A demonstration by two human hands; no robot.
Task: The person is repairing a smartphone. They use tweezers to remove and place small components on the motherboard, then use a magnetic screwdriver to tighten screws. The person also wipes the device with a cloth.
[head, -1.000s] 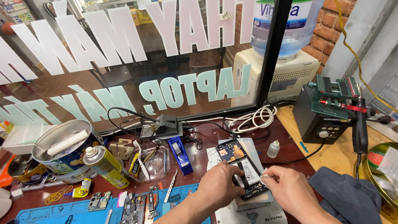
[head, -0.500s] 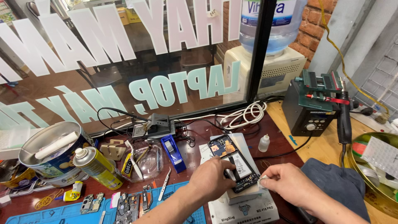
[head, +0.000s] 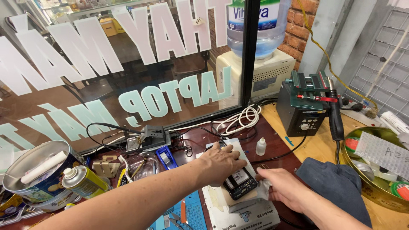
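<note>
Fingers (head: 232, 154) of the left hand (head: 218, 164) lie spread and flat, pressing on the opened smartphone (head: 240, 182), a dark glossy slab with its inner parts bared, which rests on a pale rectangular heating pad (head: 232, 204) near the middle of the dark red counter (head: 277, 147). Just right of it, the right hand (head: 284, 188) rests palm down, fingers loosely extended and touching a crumpled white wipe (head: 263, 187) at the phone's edge; neither hand grips anything. Behind stands a large glass pane (head: 106, 85) with big white and pale green lettering, and a clear blue water bottle (head: 257, 25) on a cream dispenser. A boxy black rework station (head: 303, 113), round metal tin (head: 36, 174), yellow spray can (head: 85, 181) and small white dropper bottle (head: 260, 147) sit around.
</note>
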